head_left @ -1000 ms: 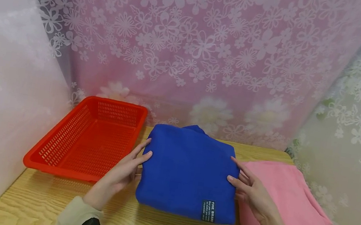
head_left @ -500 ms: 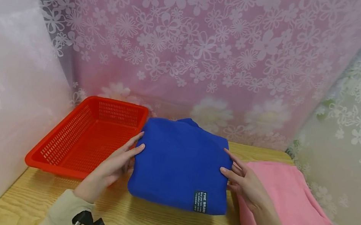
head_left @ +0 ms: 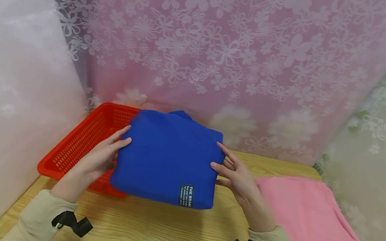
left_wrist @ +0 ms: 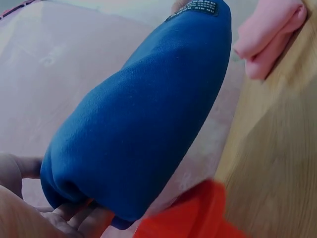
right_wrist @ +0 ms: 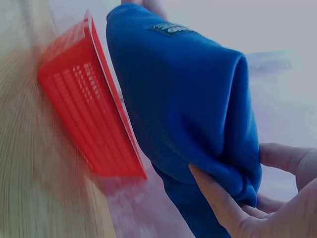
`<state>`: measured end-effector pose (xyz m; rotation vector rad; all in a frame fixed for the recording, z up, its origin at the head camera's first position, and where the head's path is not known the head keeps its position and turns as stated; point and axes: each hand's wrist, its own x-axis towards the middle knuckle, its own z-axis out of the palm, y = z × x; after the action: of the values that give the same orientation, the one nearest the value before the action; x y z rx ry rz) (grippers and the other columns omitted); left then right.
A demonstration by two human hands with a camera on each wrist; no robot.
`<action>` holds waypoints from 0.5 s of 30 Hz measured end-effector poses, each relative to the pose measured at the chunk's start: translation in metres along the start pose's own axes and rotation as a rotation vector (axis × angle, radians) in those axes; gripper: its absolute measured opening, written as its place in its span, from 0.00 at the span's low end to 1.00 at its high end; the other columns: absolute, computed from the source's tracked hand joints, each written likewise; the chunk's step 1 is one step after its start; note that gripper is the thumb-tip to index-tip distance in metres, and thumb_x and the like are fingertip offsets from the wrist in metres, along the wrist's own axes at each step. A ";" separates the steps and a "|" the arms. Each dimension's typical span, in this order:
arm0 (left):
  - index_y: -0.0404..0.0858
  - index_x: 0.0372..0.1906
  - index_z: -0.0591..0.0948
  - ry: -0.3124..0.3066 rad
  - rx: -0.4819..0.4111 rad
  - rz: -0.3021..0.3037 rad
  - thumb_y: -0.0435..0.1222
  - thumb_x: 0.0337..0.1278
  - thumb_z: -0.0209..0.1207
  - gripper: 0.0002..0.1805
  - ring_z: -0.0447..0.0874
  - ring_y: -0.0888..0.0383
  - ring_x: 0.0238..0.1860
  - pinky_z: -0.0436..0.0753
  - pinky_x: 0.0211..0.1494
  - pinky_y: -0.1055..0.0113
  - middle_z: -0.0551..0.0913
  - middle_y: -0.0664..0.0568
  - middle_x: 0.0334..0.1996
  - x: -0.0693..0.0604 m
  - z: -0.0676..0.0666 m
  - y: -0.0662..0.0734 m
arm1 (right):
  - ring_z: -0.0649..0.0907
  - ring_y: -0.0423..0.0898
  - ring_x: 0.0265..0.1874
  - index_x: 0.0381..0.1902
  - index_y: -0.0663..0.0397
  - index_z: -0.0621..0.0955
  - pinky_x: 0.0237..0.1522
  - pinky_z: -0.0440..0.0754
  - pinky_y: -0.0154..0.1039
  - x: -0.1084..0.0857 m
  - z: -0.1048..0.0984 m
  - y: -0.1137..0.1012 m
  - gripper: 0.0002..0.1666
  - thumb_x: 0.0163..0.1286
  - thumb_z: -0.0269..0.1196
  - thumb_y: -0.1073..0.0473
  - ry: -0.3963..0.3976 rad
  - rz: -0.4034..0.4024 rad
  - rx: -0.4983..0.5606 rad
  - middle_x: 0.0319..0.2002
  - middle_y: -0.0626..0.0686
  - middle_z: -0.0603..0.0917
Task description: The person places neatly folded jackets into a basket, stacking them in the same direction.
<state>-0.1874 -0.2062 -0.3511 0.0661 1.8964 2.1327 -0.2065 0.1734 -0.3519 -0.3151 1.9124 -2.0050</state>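
Left hand [head_left: 100, 157] gripping left side of folded blue cloth [head_left: 169, 158] between thumb and fingers; right hand [head_left: 239, 180] gripping opposite side likewise, both partly closed. Blue cloth hanging above wooden table [head_left: 148, 229], overlapping right part of red basket [head_left: 78, 145] in head view, label [head_left: 186, 195] showing at near edge. Pink cloth [head_left: 312, 223] lying at right

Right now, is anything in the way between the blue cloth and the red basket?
No other object that I can see: only the left hand, gripping the blue cloth, and the raised rim of the red basket. The pink cloth lies away to the right.
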 end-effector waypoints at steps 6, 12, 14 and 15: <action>0.57 0.83 0.40 0.028 0.075 -0.001 0.50 0.78 0.48 0.40 0.47 0.34 0.78 0.56 0.74 0.34 0.40 0.42 0.82 -0.005 -0.040 0.015 | 0.67 0.64 0.73 0.82 0.38 0.55 0.62 0.79 0.57 0.027 0.038 -0.002 0.44 0.76 0.59 0.66 -0.012 -0.029 0.054 0.80 0.62 0.54; 0.59 0.82 0.39 0.030 0.121 -0.008 0.50 0.80 0.45 0.38 0.40 0.32 0.79 0.51 0.74 0.29 0.32 0.42 0.82 -0.007 -0.087 0.024 | 0.72 0.64 0.70 0.80 0.36 0.59 0.58 0.81 0.57 0.051 0.081 0.004 0.43 0.74 0.62 0.65 -0.003 -0.076 0.051 0.78 0.62 0.59; 0.59 0.82 0.38 0.032 0.142 -0.006 0.50 0.80 0.43 0.38 0.38 0.31 0.78 0.50 0.73 0.27 0.29 0.40 0.82 -0.007 -0.102 0.025 | 0.73 0.65 0.69 0.80 0.36 0.59 0.57 0.82 0.57 0.058 0.093 0.008 0.44 0.74 0.63 0.64 -0.010 -0.089 0.056 0.78 0.62 0.60; 0.59 0.82 0.38 0.039 0.155 -0.005 0.50 0.80 0.43 0.37 0.38 0.30 0.78 0.50 0.72 0.26 0.29 0.40 0.81 -0.008 -0.109 0.026 | 0.73 0.65 0.68 0.80 0.36 0.59 0.56 0.82 0.57 0.061 0.099 0.011 0.44 0.74 0.63 0.64 -0.016 -0.092 0.059 0.77 0.62 0.60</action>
<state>-0.2090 -0.3156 -0.3389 0.0521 2.0787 1.9946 -0.2224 0.0580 -0.3610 -0.4101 1.8566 -2.1065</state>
